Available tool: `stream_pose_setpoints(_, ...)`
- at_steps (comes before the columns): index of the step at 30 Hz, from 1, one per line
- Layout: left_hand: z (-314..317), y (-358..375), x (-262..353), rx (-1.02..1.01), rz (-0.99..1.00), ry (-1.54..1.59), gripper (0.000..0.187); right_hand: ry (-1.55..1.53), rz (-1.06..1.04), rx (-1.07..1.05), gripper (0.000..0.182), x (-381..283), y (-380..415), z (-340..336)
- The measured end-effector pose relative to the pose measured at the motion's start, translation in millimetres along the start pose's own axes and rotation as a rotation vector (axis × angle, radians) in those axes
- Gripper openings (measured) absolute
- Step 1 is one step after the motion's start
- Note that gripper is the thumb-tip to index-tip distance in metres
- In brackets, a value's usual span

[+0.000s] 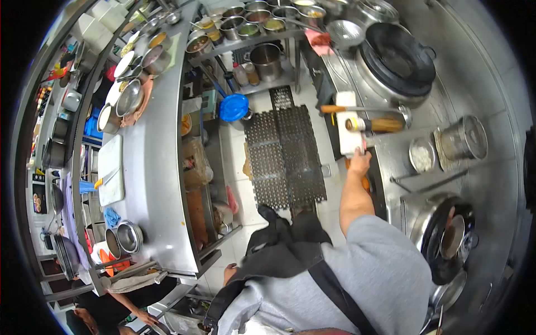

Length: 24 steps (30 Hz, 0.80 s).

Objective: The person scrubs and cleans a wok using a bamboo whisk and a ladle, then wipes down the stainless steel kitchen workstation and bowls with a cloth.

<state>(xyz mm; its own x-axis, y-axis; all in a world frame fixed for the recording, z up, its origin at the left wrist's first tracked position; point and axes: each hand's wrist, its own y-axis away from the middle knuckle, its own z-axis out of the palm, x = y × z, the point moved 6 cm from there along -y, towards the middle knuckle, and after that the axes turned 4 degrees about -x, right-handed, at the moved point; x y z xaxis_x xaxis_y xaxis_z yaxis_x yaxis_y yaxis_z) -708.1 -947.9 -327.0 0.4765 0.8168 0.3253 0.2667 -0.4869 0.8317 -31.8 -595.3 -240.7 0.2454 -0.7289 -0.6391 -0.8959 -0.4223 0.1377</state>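
Note:
My right hand (360, 161) reaches forward to the near end of a white board (346, 125) at the stove's front edge. Its fingers look closed around something small; a bit of pink shows beside them, too small to name. Across the board lie a ladle with a wooden handle (335, 109) and a bottle with a yellowish label (379, 124). Low by my left hip hangs my left hand (230, 272), partly hidden by my body, its fingers not clear.
A black wok (399, 58) sits on the far burner. Nearby stand a bowl of white contents (422, 155) and a metal strainer pot (466, 138). A steel counter (159, 167) runs along the left. Black mats (285, 156) cover the floor. Another person's arm (131, 307) shows lower left.

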Motion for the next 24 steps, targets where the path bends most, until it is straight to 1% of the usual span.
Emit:
stream_pose_setpoints(1,-10.5,-3.3,11.7,0.018,-0.01,0.049,0.046,-0.025,0.085,-0.091,0.068,-7.7,-6.4,1.0)
stream_pose_setpoints(2,-18.2,-1.4,23.8,0.033,-0.032,0.158,0.047,-0.172,0.104,-0.086,0.066,23.6,-39.9,40.5)
stream_pose_setpoints(3,-25.9,0.4,39.3,0.014,-0.028,0.204,0.049,-0.148,0.028,-0.064,0.058,17.0,-45.6,45.1)
stream_pose_setpoints(4,-34.2,15.6,68.9,0.008,-0.024,0.148,0.049,-0.122,-0.047,-0.04,0.05,8.3,-49.8,48.4)
stream_pose_setpoints(5,-43.7,21.8,83.3,0.021,-0.02,0.136,0.052,-0.138,0.007,0.016,0.046,16.0,-55.7,53.4)
stream_pose_setpoints(6,-48.8,23.1,89.1,0.031,-0.04,0.09,0.052,-0.198,-0.031,0.081,0.041,8.4,-47.4,43.2)
stream_pose_setpoints(7,-55.0,21.1,92.5,0.039,-0.061,0.037,0.052,-0.038,0.059,0.092,0.037,-16.7,-31.2,18.8)
stream_pose_setpoints(8,-60.1,13.9,87.6,0.049,-0.051,0.045,0.052,-0.013,-0.078,0.164,0.034,-21.6,-31.8,15.6)
stream_pose_setpoints(9,-60.6,-2.6,69.4,0.048,0.031,-0.123,0.051,-0.055,-0.078,0.108,0.034,-22.4,-34.8,12.1)
stream_pose_setpoints(10,-61.5,-14.7,65.9,0.049,0.113,-0.291,0.049,-0.011,-0.097,0.108,0.035,-21.0,-42.3,6.1)
stream_pose_setpoints(11,-66.3,-17.9,71.0,0.062,0.12,-0.283,0.049,0.035,-0.118,0.106,0.035,-16.4,-51.7,2.1)
stream_pose_setpoints(13,-74.0,-11.7,77.1,0.045,0.0,-0.222,0.047,-0.051,-0.076,0.101,0.037,-6.3,-67.2,-3.2)
stream_pose_setpoints(14,-76.6,-5.1,82.9,0.033,-0.037,-0.09,0.047,0.005,-0.084,0.086,0.039,-8.6,-66.7,-9.5)
stream_pose_setpoints(15,-80.8,7.6,104.3,0.04,-0.031,-0.072,0.047,-0.022,-0.074,0.01,0.039,28.0,-85.2,12.9)
stream_pose_setpoints(16,-82.5,18.6,119.7,0.065,-0.117,-0.095,0.047,-0.049,-0.071,-0.068,0.04,51.6,-109.2,36.9)
stream_pose_setpoints(17,-78.6,19.0,123.9,0.037,-0.16,-0.143,0.046,-0.248,0.221,-0.233,0.04,-12.3,-46.3,-15.5)
stream_pose_setpoints(18,-74.5,19.9,127.7,0.007,-0.201,-0.193,0.045,-0.306,0.114,-0.226,0.042,-6.0,-47.3,-10.6)
stream_pose_setpoints(19,-59.0,-21.7,100.7,-0.044,-0.014,-0.425,0.04,-0.338,0.144,-0.346,0.046,4.5,-40.4,-9.4)
stream_pose_setpoints(20,-45.1,-54.6,80.9,-0.049,0.183,-0.658,0.036,-0.089,-0.204,-0.163,0.052,79.2,-90.2,35.0)
stream_pose_setpoints(21,-38.1,-52.1,93.7,-0.047,0.048,-0.51,0.033,0.012,-0.458,0.017,0.046,70.6,-63.4,14.8)
stream_pose_setpoints(22,-25.6,-59.4,87.6,0.028,-0.192,-0.079,0.033,-0.025,-0.138,-0.232,0.051,110.0,-60.2,31.2)
stream_pose_setpoints(23,-10.0,-66.3,95.3,0.052,-0.176,0.017,0.033,0.124,0.074,-0.511,0.051,52.6,4.1,-11.6)
stream_pose_setpoints(24,8.4,-74.8,108.3,0.051,-0.149,0.048,0.036,0.379,-0.219,-0.765,0.043,85.9,-2.4,23.2)
